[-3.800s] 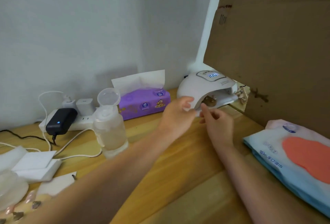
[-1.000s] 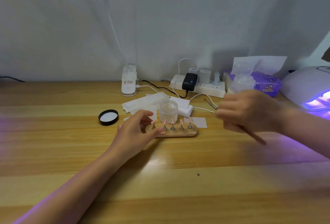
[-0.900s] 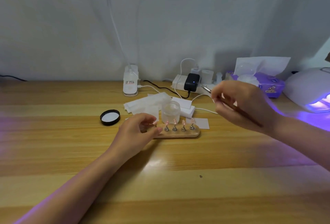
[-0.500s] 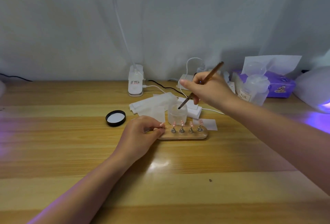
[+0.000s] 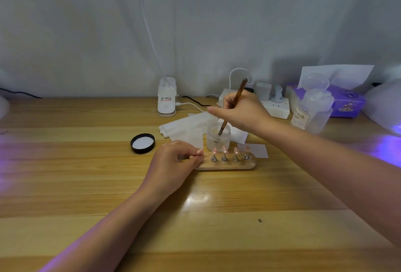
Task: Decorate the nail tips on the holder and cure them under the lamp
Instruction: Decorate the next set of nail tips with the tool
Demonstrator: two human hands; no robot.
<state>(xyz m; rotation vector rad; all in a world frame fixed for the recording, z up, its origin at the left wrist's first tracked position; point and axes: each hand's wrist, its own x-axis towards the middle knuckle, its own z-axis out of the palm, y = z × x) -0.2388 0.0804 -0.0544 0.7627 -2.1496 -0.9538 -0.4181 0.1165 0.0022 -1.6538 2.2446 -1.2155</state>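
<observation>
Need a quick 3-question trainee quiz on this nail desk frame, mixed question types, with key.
1. True or false: the brush tip is inside the frosted jar.
2. Which hand grips the brush? A) left hand B) right hand
3. Fill in: the black lid lies to the ___ of the wooden holder in the picture.

Key: 1 true; 2 B; 3 left.

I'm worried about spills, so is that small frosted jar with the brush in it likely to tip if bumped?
Probably not easily: the jar looks squat and wide. It seems light plastic, so it may slide. The brush leaning inside adds leverage.
</observation>
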